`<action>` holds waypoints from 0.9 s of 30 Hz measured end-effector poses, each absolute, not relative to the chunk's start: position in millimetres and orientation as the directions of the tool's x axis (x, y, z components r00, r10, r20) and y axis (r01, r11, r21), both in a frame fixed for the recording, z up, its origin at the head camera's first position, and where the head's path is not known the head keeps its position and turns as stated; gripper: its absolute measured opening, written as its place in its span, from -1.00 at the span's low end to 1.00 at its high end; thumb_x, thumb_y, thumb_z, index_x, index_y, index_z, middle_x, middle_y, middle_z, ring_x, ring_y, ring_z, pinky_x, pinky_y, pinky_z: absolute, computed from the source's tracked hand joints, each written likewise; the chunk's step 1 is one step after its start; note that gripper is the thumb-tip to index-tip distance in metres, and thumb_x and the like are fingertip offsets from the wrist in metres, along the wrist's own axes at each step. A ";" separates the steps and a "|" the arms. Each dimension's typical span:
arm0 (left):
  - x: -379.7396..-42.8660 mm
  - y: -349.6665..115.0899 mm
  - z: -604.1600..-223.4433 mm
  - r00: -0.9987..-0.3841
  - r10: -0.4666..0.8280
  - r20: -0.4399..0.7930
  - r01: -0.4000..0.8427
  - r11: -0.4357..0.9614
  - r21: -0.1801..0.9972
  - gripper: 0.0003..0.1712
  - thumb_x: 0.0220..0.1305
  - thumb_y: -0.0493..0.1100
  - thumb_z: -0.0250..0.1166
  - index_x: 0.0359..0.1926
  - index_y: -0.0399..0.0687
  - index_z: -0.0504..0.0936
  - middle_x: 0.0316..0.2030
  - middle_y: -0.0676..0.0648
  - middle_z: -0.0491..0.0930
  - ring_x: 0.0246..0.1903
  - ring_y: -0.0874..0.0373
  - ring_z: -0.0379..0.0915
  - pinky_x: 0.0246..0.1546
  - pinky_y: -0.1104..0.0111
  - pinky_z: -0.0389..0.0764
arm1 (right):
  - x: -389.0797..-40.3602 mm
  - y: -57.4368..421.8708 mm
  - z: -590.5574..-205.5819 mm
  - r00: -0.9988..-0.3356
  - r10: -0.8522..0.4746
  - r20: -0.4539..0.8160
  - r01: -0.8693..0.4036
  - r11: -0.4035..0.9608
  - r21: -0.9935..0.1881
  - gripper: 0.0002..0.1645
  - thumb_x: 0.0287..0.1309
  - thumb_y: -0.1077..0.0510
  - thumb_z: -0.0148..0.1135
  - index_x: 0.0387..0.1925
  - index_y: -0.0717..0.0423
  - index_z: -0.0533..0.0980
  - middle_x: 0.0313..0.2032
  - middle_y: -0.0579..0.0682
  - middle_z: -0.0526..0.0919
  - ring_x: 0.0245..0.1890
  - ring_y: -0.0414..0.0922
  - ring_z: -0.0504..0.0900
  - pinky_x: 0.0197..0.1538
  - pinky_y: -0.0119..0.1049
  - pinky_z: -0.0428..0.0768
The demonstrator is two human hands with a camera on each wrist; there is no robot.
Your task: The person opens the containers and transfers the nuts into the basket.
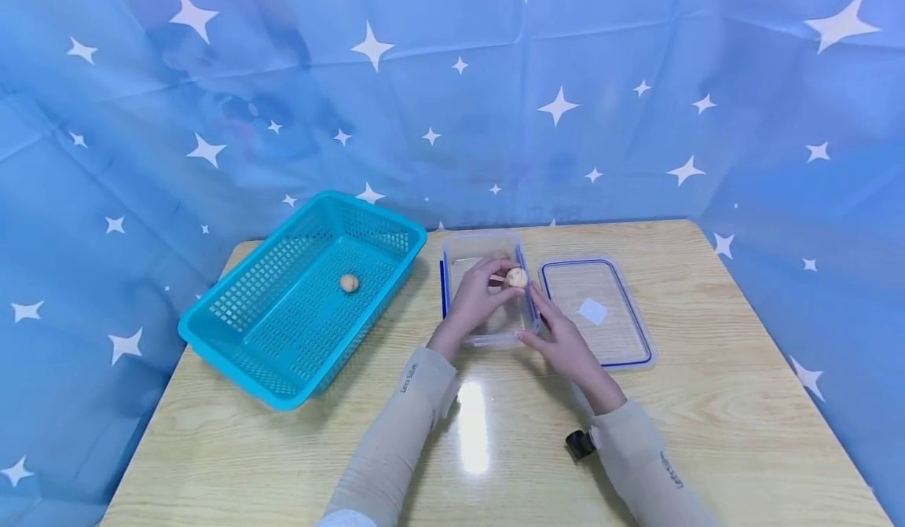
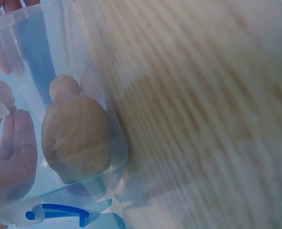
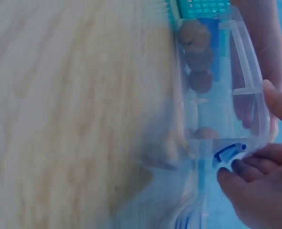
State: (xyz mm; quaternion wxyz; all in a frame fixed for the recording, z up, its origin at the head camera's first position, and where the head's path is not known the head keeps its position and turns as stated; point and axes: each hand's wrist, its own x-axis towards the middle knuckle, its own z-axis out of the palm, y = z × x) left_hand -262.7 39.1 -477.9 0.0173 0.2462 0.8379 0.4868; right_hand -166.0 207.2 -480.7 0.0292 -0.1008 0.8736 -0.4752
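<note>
My left hand [image 1: 472, 301] is inside the clear plastic container [image 1: 488, 341], pinching a pale walnut [image 1: 517, 277] between thumb and fingers near the right wall. Along that right side, my right hand [image 1: 562, 342] grips the container, its thumb at the near corner. Through the clear wall, the left wrist view shows a large-looking walnut [image 2: 76, 138] close by and a smaller-looking one [image 2: 65, 87] behind it. Several walnuts [image 3: 200, 81] show low in the container in the right wrist view, where a blue-edged latch [image 3: 229, 153] sits beside the right fingers.
A turquoise perforated basket [image 1: 368, 331] stands on the left with a single walnut [image 1: 349, 283] in it. Right of the container lies its clear lid [image 1: 618, 338] with a blue seal and a white square [image 1: 592, 311]. A starry blue curtain [image 1: 488, 150] hangs behind the wooden table [image 1: 707, 315].
</note>
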 end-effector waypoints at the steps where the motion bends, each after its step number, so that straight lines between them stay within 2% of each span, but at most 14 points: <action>1: -262.1 38.7 -478.6 -0.878 0.429 0.212 0.396 0.403 0.825 -0.47 0.23 -0.01 0.41 0.19 -0.06 0.60 0.21 -0.08 0.53 0.04 0.09 0.61 0.03 0.50 0.66 | -165.4 206.9 -480.6 -0.978 -0.206 0.041 -0.147 0.531 -0.835 -0.01 0.31 0.14 0.27 0.56 0.19 -0.07 0.58 0.21 -0.14 0.54 0.29 -0.04 0.50 0.20 0.15; 13: -262.2 39.6 -475.8 -0.892 0.388 0.232 0.371 0.335 0.866 -0.43 0.20 -0.03 0.43 0.20 -0.11 0.57 0.07 -0.06 0.62 0.00 0.11 0.63 0.03 0.46 0.66 | -167.2 207.6 -479.3 -0.978 -0.203 0.051 -0.160 0.566 -0.809 -0.01 0.30 0.12 0.29 0.55 0.23 -0.05 0.57 0.26 -0.09 0.52 0.32 0.01 0.47 0.19 0.20; 21: -264.1 33.5 -472.3 -0.931 0.297 0.213 0.279 0.203 0.939 -0.50 0.26 -0.09 0.40 0.21 -0.04 0.58 0.08 -0.08 0.64 0.04 0.10 0.61 0.08 0.40 0.66 | -166.6 207.4 -474.9 -0.982 -0.190 0.024 -0.129 0.563 -0.816 -0.02 0.30 0.13 0.29 0.54 0.30 -0.03 0.56 0.31 -0.09 0.51 0.35 0.02 0.46 0.19 0.21; 27: -270.3 18.9 -459.6 -0.932 0.276 0.233 0.282 0.152 0.947 -0.49 0.26 -0.13 0.40 0.22 -0.08 0.57 0.11 -0.10 0.63 0.09 0.06 0.60 0.10 0.39 0.66 | -168.4 206.3 -472.9 -0.979 -0.204 0.012 -0.128 0.566 -0.815 -0.01 0.32 0.08 0.27 0.54 0.27 -0.05 0.56 0.28 -0.12 0.51 0.34 0.02 0.48 0.18 0.18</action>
